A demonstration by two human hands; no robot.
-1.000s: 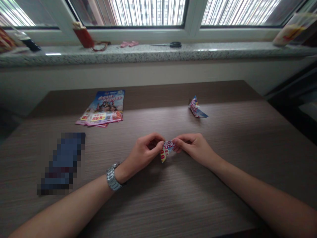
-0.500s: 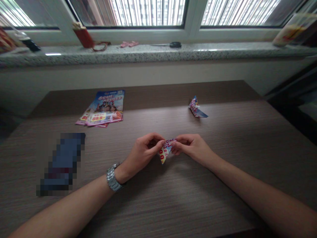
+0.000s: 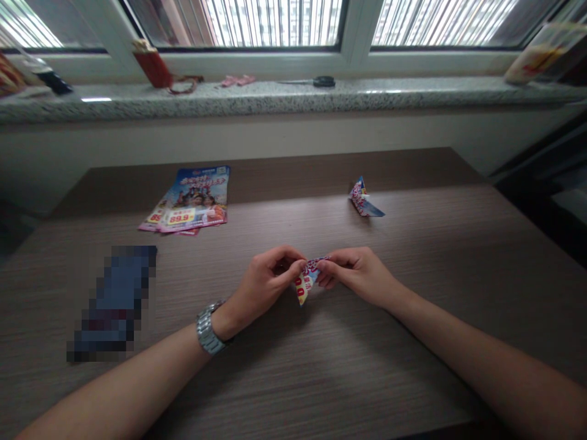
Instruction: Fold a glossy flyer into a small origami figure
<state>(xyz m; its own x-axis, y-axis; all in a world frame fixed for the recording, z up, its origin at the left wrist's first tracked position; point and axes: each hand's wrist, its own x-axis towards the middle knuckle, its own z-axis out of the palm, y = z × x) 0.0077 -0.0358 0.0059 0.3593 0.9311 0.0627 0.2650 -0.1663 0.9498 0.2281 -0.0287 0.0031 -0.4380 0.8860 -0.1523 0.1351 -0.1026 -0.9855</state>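
Note:
A small piece of folded printed paper, pink, yellow and blue, is held between my two hands above the middle of the table. My left hand, with a metal watch at the wrist, pinches its upper left part. The upper right part is pinched by my right hand; the fingertips behind the paper are partly hidden. One pointed end of the paper hangs downward. Beyond my right hand, a second folded paper piece with similar print rests on the table.
On the wooden table, printed flyers overlap at the back left, and a blurred dark blue object lies at the left. The stone sill behind holds scissors, a red container and small pink items.
My hands keep their pinch on the paper and have hardly moved. The paper's lower tip sits very slightly lower.

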